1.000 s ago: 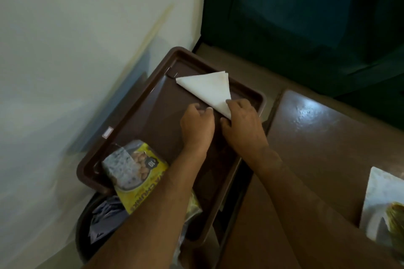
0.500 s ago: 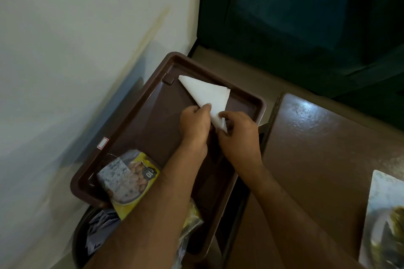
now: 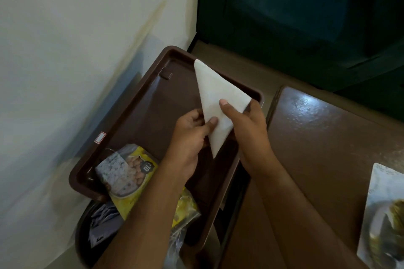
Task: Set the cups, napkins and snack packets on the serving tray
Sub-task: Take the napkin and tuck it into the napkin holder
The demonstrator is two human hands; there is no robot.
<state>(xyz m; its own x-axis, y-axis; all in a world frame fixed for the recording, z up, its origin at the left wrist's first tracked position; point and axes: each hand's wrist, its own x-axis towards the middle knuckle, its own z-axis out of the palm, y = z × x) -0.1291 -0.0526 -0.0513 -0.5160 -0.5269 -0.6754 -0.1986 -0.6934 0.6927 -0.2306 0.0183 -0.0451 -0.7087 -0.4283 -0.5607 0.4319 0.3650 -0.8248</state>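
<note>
Right now both of my hands are on the napkin [image 3: 215, 102], a white sheet folded into a long triangle, held over the right half of the tray [image 3: 140, 102] near the middle of the frame. My left hand [image 3: 190, 137] pinches the lower left edge of the napkin, thumb on top and the other fingers curled beneath. My right hand [image 3: 247, 129] grasps it from the right, thumb pressed flat on the white face and the remaining fingers hidden behind the paper. One point of the triangle reaches up toward the tray's far rim, another sticks out to the right above my right hand, and the third hangs down between my wrists. Whether any part of the napkin touches the tray floor I cannot tell.

The tray is dark brown, rectangular, with a raised rim, and it runs diagonally from the lower left toward the upper centre, close beside a pale wall [image 3: 76, 39]. A small white sticker [image 3: 100, 137] sits on its left rim. At the tray's near end, in the lower left of the frame, lies a yellow snack packet [image 3: 129, 172], partly covered by my left forearm. Below that end a dark round bin [image 3: 87, 231] holds crumpled paper. To the right of the tray is a brown tabletop [image 3: 323, 137], and at the frame's right edge another packet [image 3: 384, 220] lies on it.
</note>
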